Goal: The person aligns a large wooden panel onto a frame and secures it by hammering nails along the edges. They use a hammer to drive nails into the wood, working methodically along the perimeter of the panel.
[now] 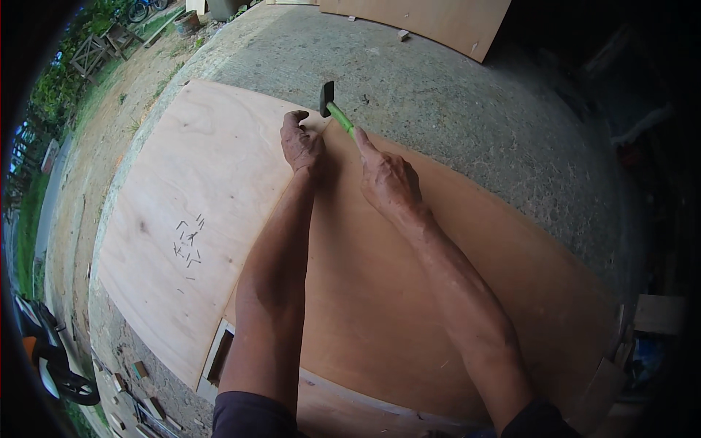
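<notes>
My right hand [392, 180] is wrapped round the green handle of a hammer [341, 120]; the index finger lies along the handle. The hammer's dark head is raised beside my left hand [301, 146], near the far edge of the boards. That left hand rests with curled fingers by the seam where a pale plywood sheet [175, 160] meets a browner plywood sheet [409, 306]. Whatever its fingertips pinch is too small or hidden to make out. Several loose nails [191, 241] lie scattered on the pale sheet, left of my left forearm.
A framed rectangular opening [217, 355] shows beside my left forearm. Past the boards is a rough concrete floor [467, 124], with another plywood panel [431, 22] at the back. Wood offcuts [153, 407] lie at lower left, near a parked motorbike [58, 365].
</notes>
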### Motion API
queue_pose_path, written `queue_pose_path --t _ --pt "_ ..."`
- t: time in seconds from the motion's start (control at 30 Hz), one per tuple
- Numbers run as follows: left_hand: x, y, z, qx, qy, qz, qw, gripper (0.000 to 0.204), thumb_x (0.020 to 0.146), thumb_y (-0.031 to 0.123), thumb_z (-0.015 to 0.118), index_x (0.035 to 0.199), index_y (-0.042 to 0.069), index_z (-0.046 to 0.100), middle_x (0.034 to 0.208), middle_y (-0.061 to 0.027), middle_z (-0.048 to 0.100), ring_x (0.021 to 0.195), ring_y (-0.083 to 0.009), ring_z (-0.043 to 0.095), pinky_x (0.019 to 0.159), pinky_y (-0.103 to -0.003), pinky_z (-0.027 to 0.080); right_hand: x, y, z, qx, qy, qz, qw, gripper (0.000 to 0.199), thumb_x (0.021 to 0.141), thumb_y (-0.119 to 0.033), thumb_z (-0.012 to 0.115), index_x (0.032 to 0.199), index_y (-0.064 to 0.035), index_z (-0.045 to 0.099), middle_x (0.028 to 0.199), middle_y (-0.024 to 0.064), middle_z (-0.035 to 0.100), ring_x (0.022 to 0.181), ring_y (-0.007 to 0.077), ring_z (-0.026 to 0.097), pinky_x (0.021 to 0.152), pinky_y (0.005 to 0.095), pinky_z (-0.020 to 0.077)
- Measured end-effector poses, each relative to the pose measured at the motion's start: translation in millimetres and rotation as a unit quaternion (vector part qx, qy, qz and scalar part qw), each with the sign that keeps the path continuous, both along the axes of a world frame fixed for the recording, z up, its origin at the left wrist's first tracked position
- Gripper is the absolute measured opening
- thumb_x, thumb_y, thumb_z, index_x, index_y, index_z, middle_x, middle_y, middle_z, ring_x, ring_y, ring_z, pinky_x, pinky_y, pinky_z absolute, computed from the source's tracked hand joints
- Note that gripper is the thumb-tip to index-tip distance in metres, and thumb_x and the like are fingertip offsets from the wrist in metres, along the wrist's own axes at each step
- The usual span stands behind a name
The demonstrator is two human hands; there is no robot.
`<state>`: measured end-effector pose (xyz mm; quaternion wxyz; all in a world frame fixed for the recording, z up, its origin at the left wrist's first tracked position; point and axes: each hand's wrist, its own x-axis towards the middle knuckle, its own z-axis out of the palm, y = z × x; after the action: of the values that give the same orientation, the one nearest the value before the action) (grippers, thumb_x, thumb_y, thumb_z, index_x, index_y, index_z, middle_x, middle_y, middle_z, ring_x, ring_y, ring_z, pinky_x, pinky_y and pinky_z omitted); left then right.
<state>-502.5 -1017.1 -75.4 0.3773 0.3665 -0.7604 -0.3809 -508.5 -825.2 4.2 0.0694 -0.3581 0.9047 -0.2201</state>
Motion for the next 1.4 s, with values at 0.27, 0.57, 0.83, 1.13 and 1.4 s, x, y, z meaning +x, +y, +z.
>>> queue_pose_path --t 0.27,0.57,0.83,1.13,1.4 --pt "5.2 -3.3 -1.2 0.002 0.062 -0.014 0.998 0.025 0.089 0.003 0.052 0.110 0.009 0.064 0.108 -0.0160 0.068 0.107 -0.0355 0.063 0.092 -0.043 0.049 -10.5 12.0 -39.3 0.022 0.096 0.021 0.995 0.074 0.093 -0.006 0.050 0.159 -0.0249 0.023 0.106 0.0287 0.066 0.099 0.0450 0.067 0.087 0.0522 0.0531" --pt "128.9 26.0 10.1 0.011 0.079 -0.085 0.993 0.017 0.087 0.003 0.062 0.102 0.008 0.069 0.103 -0.0116 0.067 0.098 -0.0291 0.063 0.087 -0.039 0.051 -20.5 26.7 -59.4 0.033 0.051 -0.015 0.998 0.065 0.100 -0.016 0.047 0.159 -0.0218 0.021 0.106 0.0257 0.069 0.092 0.0463 0.067 0.078 0.0524 0.0525" --pt "315.0 -86.5 35.0 -0.078 -0.162 0.081 0.980 0.021 0.092 0.013 0.063 0.108 0.005 0.073 0.104 -0.0133 0.070 0.094 -0.0260 0.068 0.083 -0.037 0.053 -2.8 11.0 -44.4 0.040 -0.015 -0.031 0.999 0.064 0.101 -0.019 0.047 0.159 -0.0227 0.021 0.108 0.0307 0.066 0.096 0.0485 0.065 0.082 0.0534 0.0517" --pt "292.1 -103.6 44.6 -0.180 -0.395 -0.016 0.901 0.011 0.087 0.013 0.061 0.095 0.004 0.063 0.099 -0.0165 0.065 0.098 -0.0346 0.064 0.083 -0.046 0.052 -1.1 13.1 -42.3 0.035 -0.008 -0.031 0.999 0.066 0.100 -0.019 0.047 0.160 -0.0244 0.018 0.104 0.0305 0.067 0.092 0.0485 0.066 0.082 0.0542 0.0520" --pt "255.9 -66.5 58.5 -0.028 -0.229 0.000 0.973 0.019 0.084 0.007 0.060 0.101 -0.002 0.060 0.092 -0.0200 0.067 0.085 -0.0364 0.067 0.076 -0.044 0.054 -6.3 17.4 -42.3 0.056 -0.003 -0.032 0.998 0.068 0.099 -0.017 0.046 0.160 -0.0191 0.016 0.101 0.0324 0.067 0.094 0.0496 0.066 0.084 0.0547 0.0517"
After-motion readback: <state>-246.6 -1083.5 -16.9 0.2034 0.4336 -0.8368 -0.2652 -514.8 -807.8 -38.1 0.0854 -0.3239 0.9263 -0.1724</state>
